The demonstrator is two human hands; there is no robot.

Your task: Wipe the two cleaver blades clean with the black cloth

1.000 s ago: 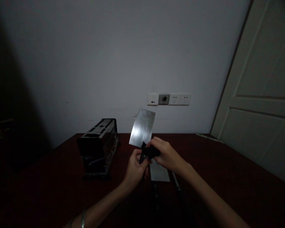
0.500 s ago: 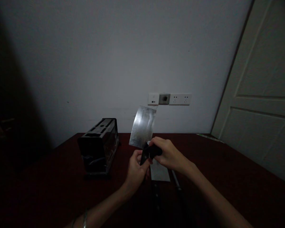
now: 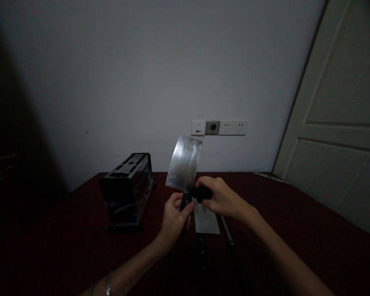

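A cleaver (image 3: 184,163) with a broad shiny blade stands upright above the dark red table (image 3: 283,213), blade pointing up. My left hand (image 3: 174,218) is closed round the lower end of its black handle. My right hand (image 3: 222,198) grips the upper part of the same handle, just under the blade. A second cleaver (image 3: 206,219) lies flat on the table under my hands, its dark handle toward me. A thin steel rod (image 3: 227,233) lies beside it on the right.
A black knife block (image 3: 127,188) with slots on top stands on the table to the left. A white wall with a strip of sockets (image 3: 219,128) is behind. A pale door (image 3: 342,123) stands at the right.
The upright cleaver has risen slightly and both hands shifted a little on its handle. Nothing else moved.
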